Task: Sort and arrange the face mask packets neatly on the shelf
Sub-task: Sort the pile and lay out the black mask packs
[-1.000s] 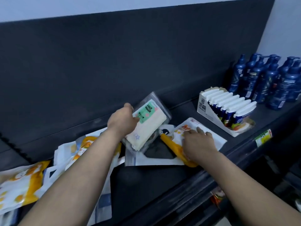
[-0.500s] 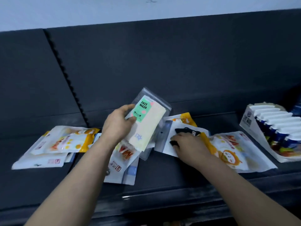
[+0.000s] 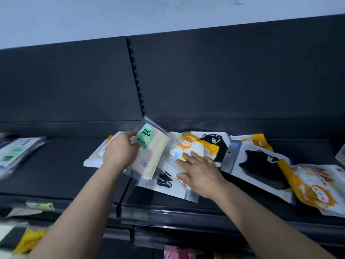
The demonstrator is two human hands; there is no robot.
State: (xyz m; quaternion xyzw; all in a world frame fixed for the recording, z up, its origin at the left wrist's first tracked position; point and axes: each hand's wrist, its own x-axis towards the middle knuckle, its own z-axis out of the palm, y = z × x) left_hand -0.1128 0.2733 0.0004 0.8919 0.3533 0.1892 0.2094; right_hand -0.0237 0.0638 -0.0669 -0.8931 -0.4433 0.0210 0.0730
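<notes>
My left hand (image 3: 119, 152) grips a clear packet of cream masks with a green "FACE MASK" label (image 3: 151, 150), held tilted just above the dark shelf (image 3: 56, 165). My right hand (image 3: 199, 172) lies flat, fingers straight, on a white and orange cartoon packet (image 3: 188, 146) and a white packet with a black print (image 3: 166, 182). To the right lie a black-mask packet (image 3: 259, 165) and another orange cartoon packet (image 3: 317, 187). A second black-mask packet (image 3: 216, 144) lies behind. A white packet (image 3: 97, 157) peeks out under my left hand.
A blurred stack of clear packets with green labels (image 3: 16, 152) lies at the shelf's far left. The dark back panel has a slotted upright (image 3: 137, 79). Price-tag rail (image 3: 168, 214) runs along the front edge. Lower shelves hold yellow (image 3: 28, 238) and pink (image 3: 177, 253) items.
The view has swung left, so the box of tubes is out of sight. My right hand moved from the black-mask packet onto the orange cartoon packet. My left hand still holds the green-label packet.
</notes>
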